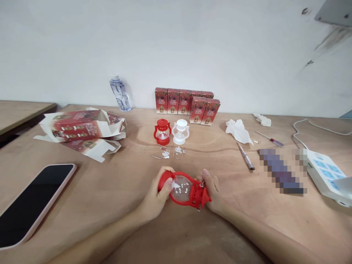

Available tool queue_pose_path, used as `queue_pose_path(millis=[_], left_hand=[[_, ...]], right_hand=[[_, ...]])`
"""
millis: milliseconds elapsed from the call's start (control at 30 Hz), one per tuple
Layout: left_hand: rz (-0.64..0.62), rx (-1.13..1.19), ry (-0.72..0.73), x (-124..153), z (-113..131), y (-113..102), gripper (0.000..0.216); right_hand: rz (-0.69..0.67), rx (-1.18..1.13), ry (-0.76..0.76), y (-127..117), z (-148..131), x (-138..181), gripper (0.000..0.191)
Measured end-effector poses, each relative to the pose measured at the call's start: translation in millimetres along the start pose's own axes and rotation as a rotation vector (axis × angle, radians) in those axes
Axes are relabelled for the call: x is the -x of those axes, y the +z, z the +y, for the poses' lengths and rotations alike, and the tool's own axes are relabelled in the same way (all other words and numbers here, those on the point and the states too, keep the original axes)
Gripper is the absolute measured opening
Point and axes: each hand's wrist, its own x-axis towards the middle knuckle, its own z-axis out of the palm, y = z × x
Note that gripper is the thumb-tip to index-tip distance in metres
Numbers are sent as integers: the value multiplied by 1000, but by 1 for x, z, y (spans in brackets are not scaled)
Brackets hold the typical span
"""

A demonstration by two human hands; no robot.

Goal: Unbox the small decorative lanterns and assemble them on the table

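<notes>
A small red toy lantern (183,189) with a clear globe lies on its side between my hands, its cap pointing right. My left hand (158,189) is wrapped around its base, thumb on the near side. My right hand (211,189) is closed at the cap end, fingers by the wire handle (202,184); its fingertips are partly hidden. Beyond them stand another red lantern (162,132) and a white lantern (180,132), both upright. Bent wire handles (178,157) and small white parts (165,154) lie in front of these two.
Several red printed boxes (173,101) and a water bottle (120,93) stand by the wall. Torn packaging (82,128) and a phone (35,201) lie left. At right are crumpled tissue (238,131), two screwdrivers (246,157), a blurred dark object (280,172) and a power strip (327,176).
</notes>
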Motion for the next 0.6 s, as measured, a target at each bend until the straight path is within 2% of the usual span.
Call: queue_pose_path(millis=[167, 400, 600], left_hand=[[1, 13, -26, -1, 0, -1, 34], [-16, 6, -31, 0, -1, -2, 37], [-23, 11, -38, 1, 2, -2, 38]], right_hand=[[29, 36, -14, 0, 0, -2, 62], [-143, 37, 98, 0, -7, -4, 66], [33, 106, -32, 0, -1, 2, 65]])
